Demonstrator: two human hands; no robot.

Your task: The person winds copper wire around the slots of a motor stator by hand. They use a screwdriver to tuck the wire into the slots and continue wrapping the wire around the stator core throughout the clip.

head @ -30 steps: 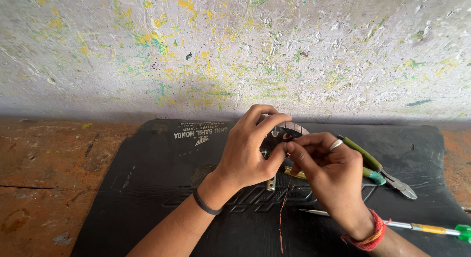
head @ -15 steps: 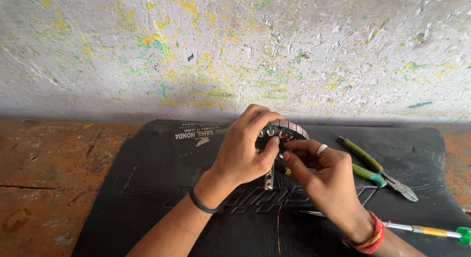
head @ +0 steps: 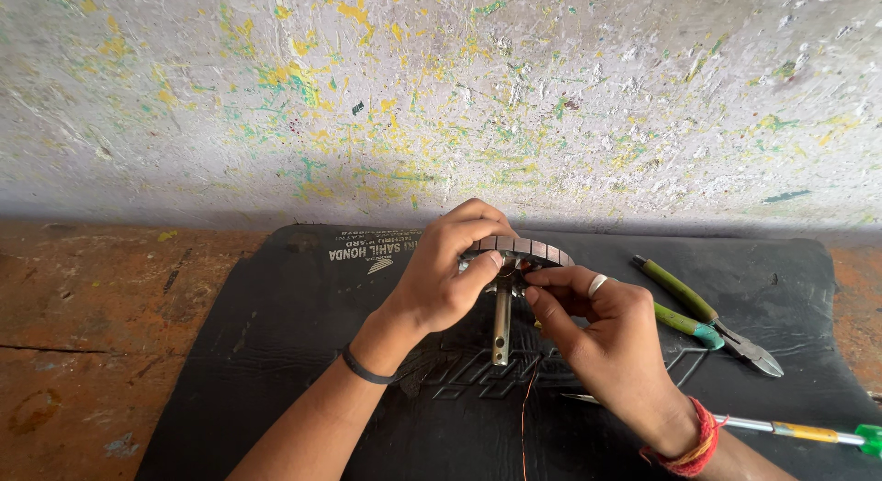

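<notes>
I see both hands on the round metal stator — left hand grasping its rim, right hand pinching copper wire beneath; green pliers right.

right hand: slid lower-left off pliers | shaft: now exposed, hanging down

Wall behind was rough plaster, off-white, flecked all over with yellow and green paint splatter. Its base was grimy and shadowed where it met the floor. Floor was worn, rust-brown, stained and cracked, visible at left and far right. A black rubber mat lay flat over most of it, edge near the wall. Light was soft, even daylight.
</notes>
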